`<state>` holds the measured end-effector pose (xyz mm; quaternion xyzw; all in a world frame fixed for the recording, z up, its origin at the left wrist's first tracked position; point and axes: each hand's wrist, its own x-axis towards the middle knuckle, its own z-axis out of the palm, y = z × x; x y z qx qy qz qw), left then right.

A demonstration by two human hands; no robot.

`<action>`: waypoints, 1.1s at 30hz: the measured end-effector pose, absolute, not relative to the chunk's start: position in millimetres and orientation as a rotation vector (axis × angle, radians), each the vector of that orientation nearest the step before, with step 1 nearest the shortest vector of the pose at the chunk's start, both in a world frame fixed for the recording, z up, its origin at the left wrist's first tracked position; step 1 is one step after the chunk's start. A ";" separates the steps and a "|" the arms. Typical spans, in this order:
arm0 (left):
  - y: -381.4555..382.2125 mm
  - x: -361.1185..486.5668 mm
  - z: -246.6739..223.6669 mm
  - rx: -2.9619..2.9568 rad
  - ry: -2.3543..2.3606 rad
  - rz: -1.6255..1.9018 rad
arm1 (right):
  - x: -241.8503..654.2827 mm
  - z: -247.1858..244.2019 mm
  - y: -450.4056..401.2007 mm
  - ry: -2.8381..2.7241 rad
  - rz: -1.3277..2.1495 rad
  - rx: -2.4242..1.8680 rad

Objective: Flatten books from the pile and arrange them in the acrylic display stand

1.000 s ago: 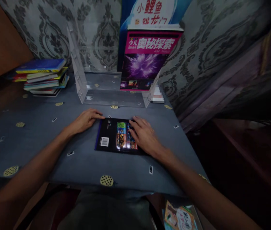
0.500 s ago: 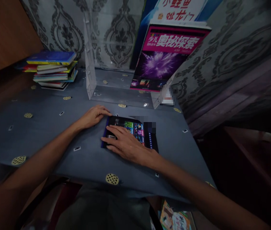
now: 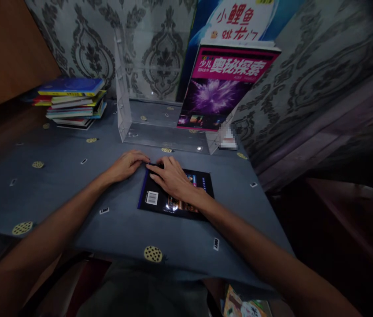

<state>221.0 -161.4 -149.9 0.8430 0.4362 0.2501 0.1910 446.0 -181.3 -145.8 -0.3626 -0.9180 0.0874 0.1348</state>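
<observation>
Fingers of my right hand (image 3: 170, 177), loosely spread, lie flat on the crosswise black book (image 3: 179, 211), left hand (image 3: 126, 166) at its far-left corner.

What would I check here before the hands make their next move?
1. Black book flat on the tablecloth: ok.
2. Its back cover fully in view: not ok, the right hand hides part.
3. Left hand near its far left corner: ok.
4. Left hand pressing firmly: cannot tell.
5. Clear rack apart from the black book: ok.
6. Book stack neatly aligned: not ok, edges are staggered.
</observation>
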 end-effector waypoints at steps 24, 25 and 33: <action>-201.7 262.5 -138.4 2.819 1.038 0.431 | 495.3 -155.6 -173.4 -2.598 0.273 -1.160; -200.3 261.0 -138.9 2.818 1.046 0.426 | 506.7 -158.6 -173.8 -2.579 0.280 -1.163; -202.9 259.8 -134.7 2.824 1.057 0.362 | 581.4 -178.1 -175.0 -2.324 0.343 -1.297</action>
